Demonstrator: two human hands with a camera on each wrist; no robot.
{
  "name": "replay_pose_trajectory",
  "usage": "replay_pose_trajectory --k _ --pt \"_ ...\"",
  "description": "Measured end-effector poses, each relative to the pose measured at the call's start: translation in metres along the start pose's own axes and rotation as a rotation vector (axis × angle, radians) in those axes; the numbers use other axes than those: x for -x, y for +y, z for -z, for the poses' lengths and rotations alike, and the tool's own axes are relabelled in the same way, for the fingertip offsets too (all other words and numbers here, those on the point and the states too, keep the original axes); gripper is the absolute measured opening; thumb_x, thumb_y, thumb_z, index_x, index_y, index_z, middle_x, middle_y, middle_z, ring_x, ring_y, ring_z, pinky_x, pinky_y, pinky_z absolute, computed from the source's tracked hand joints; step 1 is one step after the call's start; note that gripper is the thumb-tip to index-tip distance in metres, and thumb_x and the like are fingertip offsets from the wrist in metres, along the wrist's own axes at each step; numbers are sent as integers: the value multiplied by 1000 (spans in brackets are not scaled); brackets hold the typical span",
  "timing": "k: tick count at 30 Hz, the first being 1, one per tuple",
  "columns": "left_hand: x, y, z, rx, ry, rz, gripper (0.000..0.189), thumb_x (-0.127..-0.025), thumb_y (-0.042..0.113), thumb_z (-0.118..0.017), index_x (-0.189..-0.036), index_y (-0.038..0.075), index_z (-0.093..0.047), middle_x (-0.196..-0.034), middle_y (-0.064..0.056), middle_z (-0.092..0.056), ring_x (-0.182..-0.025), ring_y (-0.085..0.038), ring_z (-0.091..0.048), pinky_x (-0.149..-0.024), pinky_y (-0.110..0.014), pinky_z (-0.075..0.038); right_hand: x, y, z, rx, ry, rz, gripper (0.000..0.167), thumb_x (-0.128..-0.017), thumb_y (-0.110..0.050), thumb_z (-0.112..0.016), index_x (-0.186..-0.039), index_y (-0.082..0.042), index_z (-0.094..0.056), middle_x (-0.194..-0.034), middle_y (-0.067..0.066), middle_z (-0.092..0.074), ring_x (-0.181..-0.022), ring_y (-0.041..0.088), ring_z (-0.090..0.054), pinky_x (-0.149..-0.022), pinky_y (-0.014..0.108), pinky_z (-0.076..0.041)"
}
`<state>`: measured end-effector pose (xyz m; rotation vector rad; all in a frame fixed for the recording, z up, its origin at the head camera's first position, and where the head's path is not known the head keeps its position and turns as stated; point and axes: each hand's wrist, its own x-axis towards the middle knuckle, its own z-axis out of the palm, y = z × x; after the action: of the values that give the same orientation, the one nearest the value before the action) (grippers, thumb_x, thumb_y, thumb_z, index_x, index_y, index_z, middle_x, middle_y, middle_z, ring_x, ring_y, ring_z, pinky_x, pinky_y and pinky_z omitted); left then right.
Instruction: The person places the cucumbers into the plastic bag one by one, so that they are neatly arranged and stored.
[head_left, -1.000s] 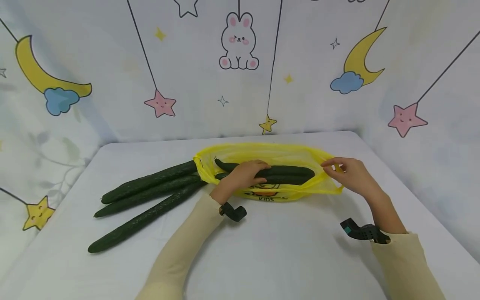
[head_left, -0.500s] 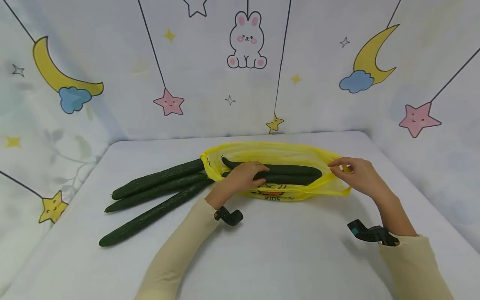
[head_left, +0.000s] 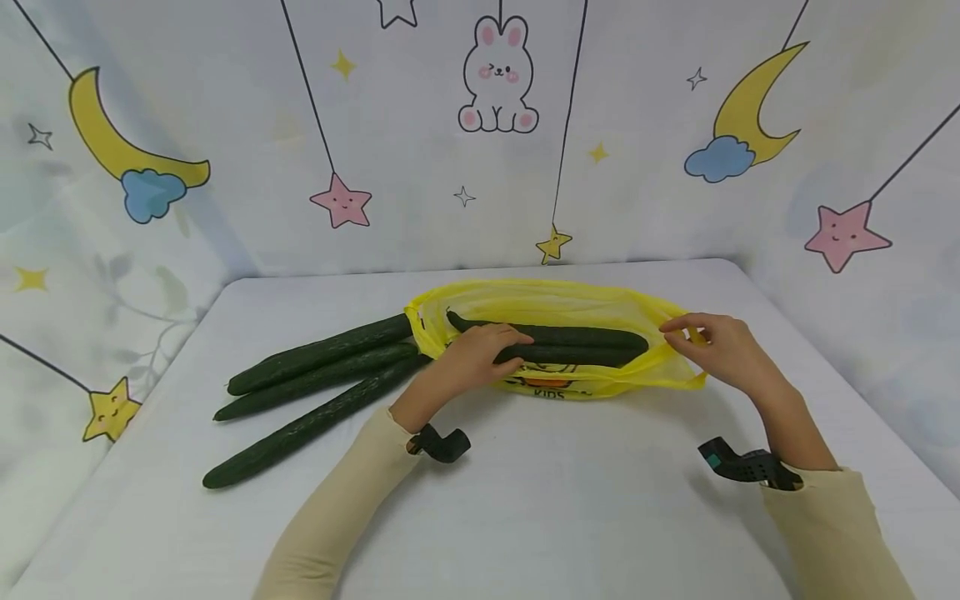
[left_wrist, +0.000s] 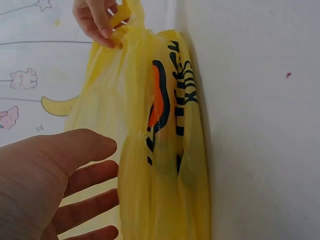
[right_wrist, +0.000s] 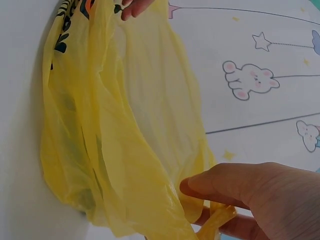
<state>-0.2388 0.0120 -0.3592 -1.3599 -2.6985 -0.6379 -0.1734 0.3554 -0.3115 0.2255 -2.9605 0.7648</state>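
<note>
In the head view a thin yellow plastic bag (head_left: pixel 555 293) lies on its side with its mouth held wide. Two dark green cucumbers (head_left: pixel 588 337) lie inside it, side by side. My left hand (head_left: pixel 480 354) is at the bag's mouth, over the near cucumber; the left wrist view shows its thumb and fingers (left_wrist: pixel 95 177) apart, curved loosely beside the yellow plastic. At the bag's right end my right hand (head_left: pixel 712 346) pinches the handle. In the right wrist view, the handle loop (right_wrist: pixel 220 220) passes between thumb and fingers.
Three more cucumbers (head_left: pixel 307 429) lie fanned out on the white table (head_left: pixel 570 517), left of the bag, their right ends against its left edge. A white cloth (head_left: pixel 405 125) printed with moons, stars and a rabbit hangs behind. Black wrist bands (head_left: pixel 750 467) sit at both cuffs.
The left hand has drawn slightly back and left from the cucumbers in the bag. The right hand keeps its grip on the bag. The head view has shifted a little.
</note>
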Motion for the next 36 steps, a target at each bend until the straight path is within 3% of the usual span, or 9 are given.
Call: replay_pose_trajectory --k 7,17,27,36 --pt "10 2 9 20 53 -44 31 -96 16 -63 -125 5 -65 -120 -9 -66 -108 -23 -64 -94 -35 -50 -2 1 -1 2 2 18 28 -97 -17 -61 -114 3 -68 -117 30 -61 -86 33 -51 -59 29 -43" --pt "25 2 24 -54 128 -107 28 -95 17 -64 -120 7 -68 -114 -7 -68 -106 -22 -64 -91 -35 -51 -5 -2 1 3 -24 -24 32 -98 -21 -59 -118 3 -66 -117 29 -59 -87 32 -49 -55 26 -44" --pt "46 7 32 -91 140 -74 26 -93 15 -68 -118 9 -70 -110 -4 -69 -97 -19 -65 -82 -32 -54 -5 0 -1 -2 -33 -30 32 -98 -22 -59 -118 3 -66 -116 29 -59 -88 32 -48 -57 27 -43" --pt "68 2 34 -137 216 -103 25 -90 11 -70 -114 10 -71 -105 -4 -69 -94 -17 -66 -74 -28 -55 -4 2 -2 1 -49 -28 33 -99 -23 -59 -118 3 -66 -117 29 -58 -84 30 -47 -55 28 -40"
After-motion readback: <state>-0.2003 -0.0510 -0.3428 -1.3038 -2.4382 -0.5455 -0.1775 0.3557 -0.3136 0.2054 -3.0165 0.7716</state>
